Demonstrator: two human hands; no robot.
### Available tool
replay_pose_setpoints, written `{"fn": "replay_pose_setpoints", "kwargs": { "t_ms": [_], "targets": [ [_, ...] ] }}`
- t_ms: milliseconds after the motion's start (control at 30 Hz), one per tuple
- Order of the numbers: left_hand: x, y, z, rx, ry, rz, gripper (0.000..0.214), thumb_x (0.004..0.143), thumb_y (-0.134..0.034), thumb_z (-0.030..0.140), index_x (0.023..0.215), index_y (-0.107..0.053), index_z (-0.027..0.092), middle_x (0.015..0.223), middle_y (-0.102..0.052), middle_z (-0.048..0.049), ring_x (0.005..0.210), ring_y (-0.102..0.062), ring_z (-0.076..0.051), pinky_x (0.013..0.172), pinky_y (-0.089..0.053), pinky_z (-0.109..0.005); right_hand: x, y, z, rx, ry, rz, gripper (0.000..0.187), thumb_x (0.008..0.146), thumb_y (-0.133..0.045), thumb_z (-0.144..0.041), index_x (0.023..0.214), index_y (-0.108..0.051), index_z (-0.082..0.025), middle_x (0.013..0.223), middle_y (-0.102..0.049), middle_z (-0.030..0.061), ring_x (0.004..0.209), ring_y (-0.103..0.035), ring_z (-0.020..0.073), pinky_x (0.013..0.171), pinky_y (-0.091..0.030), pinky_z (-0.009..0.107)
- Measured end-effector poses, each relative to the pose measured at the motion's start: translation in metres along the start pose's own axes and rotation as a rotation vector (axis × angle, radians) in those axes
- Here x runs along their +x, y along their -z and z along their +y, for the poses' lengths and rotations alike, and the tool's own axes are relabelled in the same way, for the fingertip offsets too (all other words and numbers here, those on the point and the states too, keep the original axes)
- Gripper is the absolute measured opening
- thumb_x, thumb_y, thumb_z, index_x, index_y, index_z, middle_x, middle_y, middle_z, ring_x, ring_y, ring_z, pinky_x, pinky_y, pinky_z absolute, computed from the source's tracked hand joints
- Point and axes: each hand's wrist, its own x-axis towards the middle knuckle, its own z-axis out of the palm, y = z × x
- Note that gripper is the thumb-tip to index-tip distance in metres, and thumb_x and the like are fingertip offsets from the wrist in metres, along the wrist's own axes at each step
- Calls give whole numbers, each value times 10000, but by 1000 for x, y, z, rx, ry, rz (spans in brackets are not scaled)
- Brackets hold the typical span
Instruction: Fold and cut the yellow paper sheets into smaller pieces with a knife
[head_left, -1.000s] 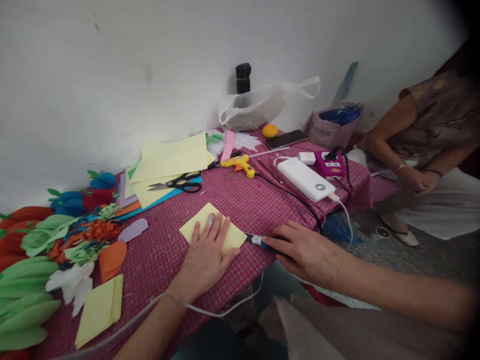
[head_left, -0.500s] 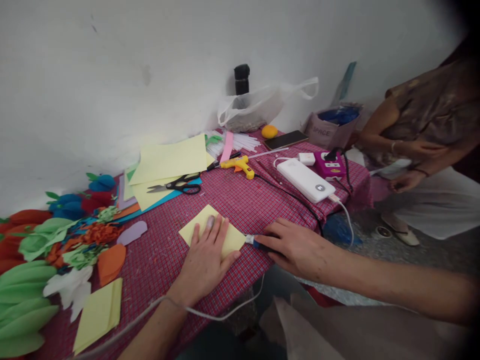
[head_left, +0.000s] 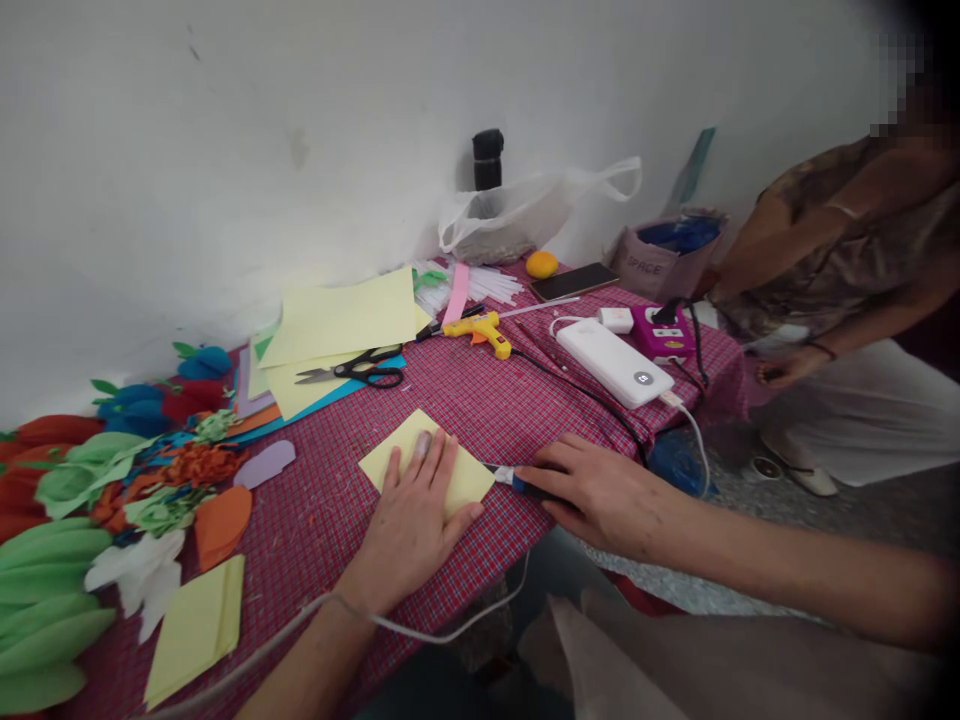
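Observation:
My left hand lies flat with its fingers spread on a folded pale yellow paper near the front edge of the red checked tablecloth. My right hand is closed around a pen with a blue and white barrel. The pen's tip touches the right edge of the yellow paper.
Black scissors lie on yellow sheets. A yellow glue gun, white power bank, pink power strip and phone sit behind. Paper flowers and leaves crowd the left. Another person bends at the right.
My right hand has slid slightly left with the pen toward the paper. The person at the right has raised an arm and shifted; my left hand stays put.

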Motion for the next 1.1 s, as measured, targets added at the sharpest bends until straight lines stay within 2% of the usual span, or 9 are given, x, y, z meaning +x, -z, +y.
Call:
{"fn": "replay_pose_setpoints", "kwargs": {
  "t_ms": [300, 767, 1100],
  "targets": [
    [0, 2, 0, 13, 1, -14, 691, 863, -263, 541, 1395, -132, 120, 1437, -242, -118, 1336, -120, -262, 1050, -150, -513, 10, -4, 0, 1, 22, -4, 355, 796, -498, -174, 1148, -541, -162, 902, -547, 93, 873, -492, 206, 757, -441, 368],
    [0, 2, 0, -5, -3, -12, 700, 854, -261, 563, 1393, -149, 132, 1432, -259, -115, 1334, -132, -265, 1051, -136, -520, 8, 1, -1, -4, 9, 37, 337, 804, -477, -151, 1131, -557, -137, 893, -569, 103, 838, -505, 201, 740, -456, 373],
    [0, 2, 0, 4, -11, -6, 678, 848, -293, 560, 1391, -174, 172, 1439, -241, -110, 1330, -146, -275, 1044, -150, -526, 19, -11, 0, -12, 21, 56, 338, 793, -517, -192, 1128, -555, -162, 868, -553, 89, 825, -497, 201, 728, -442, 357]
  ]
}}
